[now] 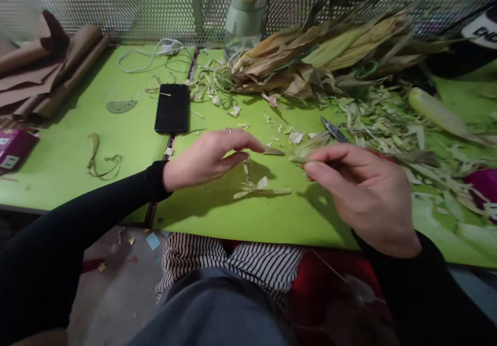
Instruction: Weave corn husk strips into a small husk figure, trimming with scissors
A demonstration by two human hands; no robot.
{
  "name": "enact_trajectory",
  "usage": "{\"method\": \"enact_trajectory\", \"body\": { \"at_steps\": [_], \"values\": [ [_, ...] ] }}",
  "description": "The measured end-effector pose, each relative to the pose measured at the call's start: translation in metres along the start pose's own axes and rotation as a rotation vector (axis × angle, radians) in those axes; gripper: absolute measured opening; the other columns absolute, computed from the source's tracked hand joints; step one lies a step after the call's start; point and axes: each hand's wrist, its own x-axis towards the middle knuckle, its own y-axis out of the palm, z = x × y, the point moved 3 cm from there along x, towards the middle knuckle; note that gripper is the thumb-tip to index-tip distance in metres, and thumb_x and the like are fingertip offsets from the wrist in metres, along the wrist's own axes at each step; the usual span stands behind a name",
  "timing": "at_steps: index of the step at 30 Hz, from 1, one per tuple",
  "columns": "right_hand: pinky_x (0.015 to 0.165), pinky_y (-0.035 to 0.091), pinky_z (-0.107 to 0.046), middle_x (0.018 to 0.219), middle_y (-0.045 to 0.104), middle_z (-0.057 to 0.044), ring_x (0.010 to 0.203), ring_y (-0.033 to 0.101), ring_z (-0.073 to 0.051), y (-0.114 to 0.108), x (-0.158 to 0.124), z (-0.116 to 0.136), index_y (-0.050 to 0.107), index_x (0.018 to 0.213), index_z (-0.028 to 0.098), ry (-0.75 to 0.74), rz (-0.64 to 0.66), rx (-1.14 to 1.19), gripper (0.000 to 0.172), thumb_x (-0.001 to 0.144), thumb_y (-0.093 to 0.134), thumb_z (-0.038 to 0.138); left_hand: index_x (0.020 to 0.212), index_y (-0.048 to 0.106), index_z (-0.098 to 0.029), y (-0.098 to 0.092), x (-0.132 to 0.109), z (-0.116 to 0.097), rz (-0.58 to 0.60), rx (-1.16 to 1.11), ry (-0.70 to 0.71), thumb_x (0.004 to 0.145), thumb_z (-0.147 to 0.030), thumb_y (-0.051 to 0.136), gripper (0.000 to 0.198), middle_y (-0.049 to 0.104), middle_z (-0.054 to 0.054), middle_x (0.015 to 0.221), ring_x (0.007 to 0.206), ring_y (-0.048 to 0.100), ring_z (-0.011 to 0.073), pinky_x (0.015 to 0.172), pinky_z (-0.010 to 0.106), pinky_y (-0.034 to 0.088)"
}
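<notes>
My left hand (209,157) hovers over the green table (70,149), thumb and fingers pinching one end of a thin strip of corn husk (285,154). My right hand (361,191) pinches the other end of that strip between thumb and forefinger. The strip stretches between both hands just above the table. Below the hands lies a small folded husk piece (258,186) with pointed leaves. Scissors (334,129) lie just beyond my right hand.
A pile of dried corn husks (318,51) fills the back right, with husk scraps (388,123) scattered around. A black phone (172,108) lies at the middle left. A green bottle (246,12), a white cable (155,56) and brown paper (46,72) stand further back.
</notes>
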Motion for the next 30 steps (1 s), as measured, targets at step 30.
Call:
{"method": "enact_trajectory", "body": {
  "at_steps": [30],
  "values": [
    [0.059,0.047,-0.017,0.082,0.069,0.004,0.066,0.056,-0.007,0.002,0.042,0.058,0.075,0.086,0.029,-0.186,0.027,0.262,0.006,0.083,0.078,0.033,0.101,0.069,-0.013,-0.009,0.017,-0.027,-0.265,-0.742,0.017,0.08,-0.041,0.078,0.036,0.074,0.009,0.103,0.08,0.072,0.0142,0.08,0.03,0.06]
  ]
}}
